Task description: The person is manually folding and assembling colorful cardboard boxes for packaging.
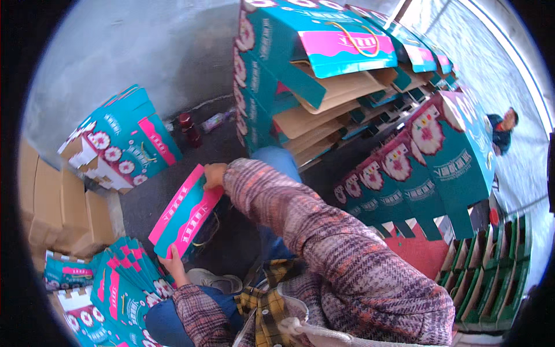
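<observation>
Flat teal-and-pink carton blank held in mid-air over the dark floor, tilted, long axis running lower-left to upper-right. Left hand has its grip closed on the lower end; fingers go behind the card, only the thumb side shows. Right hand pinches the upper corner, grip closed; fingertips hidden behind the card edge. Right forearm in a striped knit sleeve covers much of the centre and blocks the floor behind it. A thin cord handle hangs off the blank's lower right, hard to make out against the dark floor.

Just below the left hand: a fanned stack of flat blanks, same print, its lower part cut off by the frame edge and the person's knee. A shoe shows beside the knee, partly covered.

Upper left: a folded-up carton lying tilted against the grey wall. Plain brown cardboard boxes at far left, cropped by the lens rim. Two bottles on the floor by the wall, probably one dark red and one clear; small and blurred.

Top centre to right: a tall pile of half-open cartons with brown flaps sticking out, then rows of assembled cartons. Green crates at lower right, bent by the fisheye. Another person far right, tiny, mostly indistinct.
</observation>
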`<control>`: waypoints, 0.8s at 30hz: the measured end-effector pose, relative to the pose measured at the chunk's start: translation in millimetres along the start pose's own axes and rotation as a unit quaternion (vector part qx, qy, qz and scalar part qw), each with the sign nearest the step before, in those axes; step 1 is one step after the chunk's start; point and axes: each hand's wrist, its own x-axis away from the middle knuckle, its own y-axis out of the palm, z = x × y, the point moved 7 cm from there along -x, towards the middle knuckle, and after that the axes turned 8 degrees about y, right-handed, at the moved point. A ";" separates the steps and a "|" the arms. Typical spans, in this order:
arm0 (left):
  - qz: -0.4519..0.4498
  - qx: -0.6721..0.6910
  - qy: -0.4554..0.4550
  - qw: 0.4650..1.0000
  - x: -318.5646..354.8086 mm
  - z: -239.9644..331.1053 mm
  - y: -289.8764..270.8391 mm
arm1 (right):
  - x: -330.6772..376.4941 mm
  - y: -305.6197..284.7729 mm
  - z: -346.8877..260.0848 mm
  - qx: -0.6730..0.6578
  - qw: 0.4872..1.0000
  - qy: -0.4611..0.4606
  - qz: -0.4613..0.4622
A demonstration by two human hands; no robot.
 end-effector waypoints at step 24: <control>0.203 -0.091 0.032 0.974 0.3 104.4 8.5 | 189.3 0.8 250.0 -0.448 0.830 0.080 0.321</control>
